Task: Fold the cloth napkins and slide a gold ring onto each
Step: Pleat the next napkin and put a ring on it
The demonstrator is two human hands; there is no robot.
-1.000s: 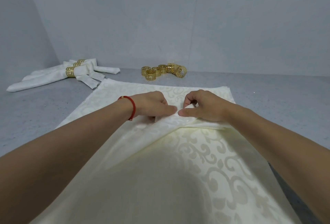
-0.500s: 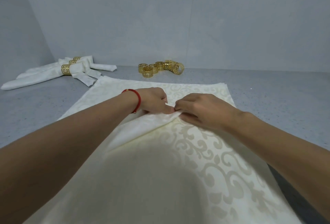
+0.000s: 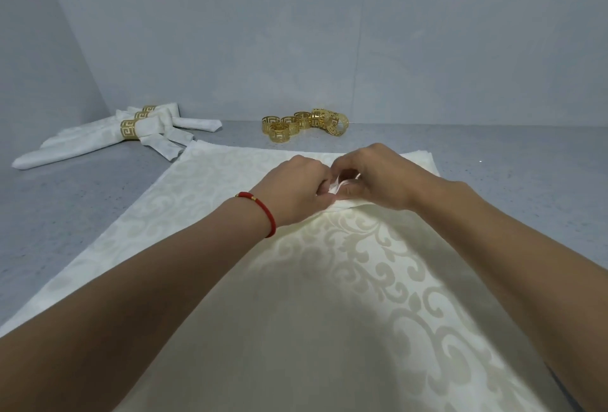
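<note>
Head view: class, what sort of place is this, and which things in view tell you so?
Probably a table-setting workstation, perhaps for catering practice: a bare grey counter against plain walls, loose gold rings, ringed napkins, and both hands pinching a cloth.

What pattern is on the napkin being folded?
A tone-on-tone scrolling leaf damask on the cream napkin, clearest in the head view near the right forearm.

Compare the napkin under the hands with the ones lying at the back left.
The napkin being folded is spread wide, ringless, pinched by the left hand and right hand. The finished napkins are narrow bundles wearing gold rings, untouched. Both are pale patterned cloth.
</note>
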